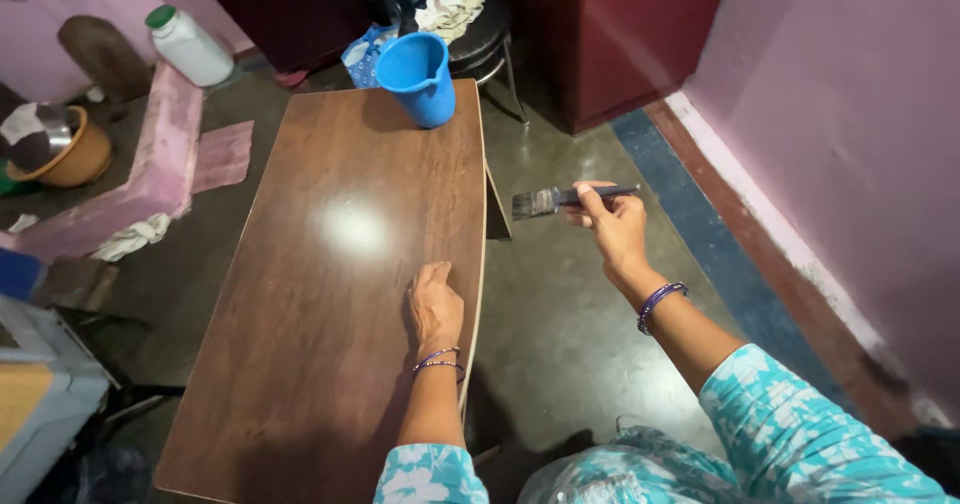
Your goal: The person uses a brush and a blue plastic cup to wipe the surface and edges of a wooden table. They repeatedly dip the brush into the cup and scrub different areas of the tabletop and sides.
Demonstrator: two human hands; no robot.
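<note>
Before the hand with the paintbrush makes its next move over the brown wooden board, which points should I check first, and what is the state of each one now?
1. Right hand grips the flat dark-handled paintbrush: ok, fingers closed on the handle.
2. Left hand steadies the brown wooden board: ok, palm lies flat near its right edge.
3. Brush is over the board: not ok, it is held above the floor, right of the edge.
4. Blue plastic jug stands upright on the board's far end: ok.
5. Bristles are loaded: cannot tell.
6. Jug has contents: cannot tell, its inside is hidden.
</note>
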